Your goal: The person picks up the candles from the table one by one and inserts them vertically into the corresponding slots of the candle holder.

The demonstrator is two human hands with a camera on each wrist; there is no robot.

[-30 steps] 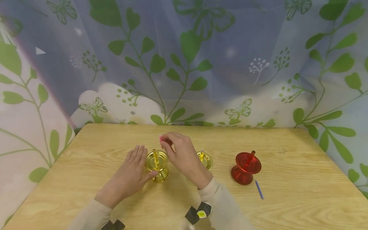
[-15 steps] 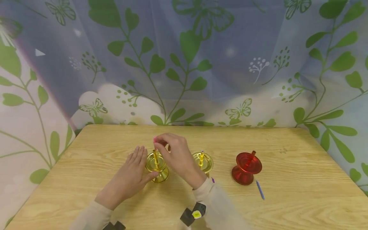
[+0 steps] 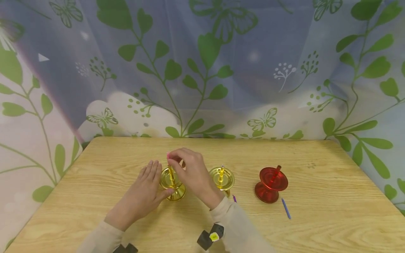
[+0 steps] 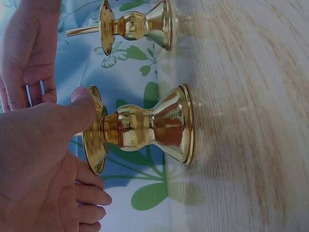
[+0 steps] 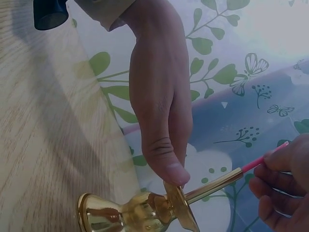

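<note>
Left hand [image 3: 143,191]: fingers straight and relaxed beside the gold candle holder [image 3: 172,183]; thumb tip presses its upper rim, steadying it on the counter [image 3: 316,225].
Right hand [image 3: 193,174]: fingertips pinch a thin pink candle [image 5: 264,158] above the holder's upright tube.
Candle position: its lower end meets the tube's mouth, roughly in line with it.
Doing it well: probably keep the candle in line with the tube, hold the rim steady, lower gently.
Nearby: a second gold holder [image 3: 222,177], a red holder [image 3: 271,184] and a blue candle [image 3: 285,208] lie to the right.

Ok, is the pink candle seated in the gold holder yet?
Partly: the pink candle enters the holder tube, pinched by the right hand.
</note>
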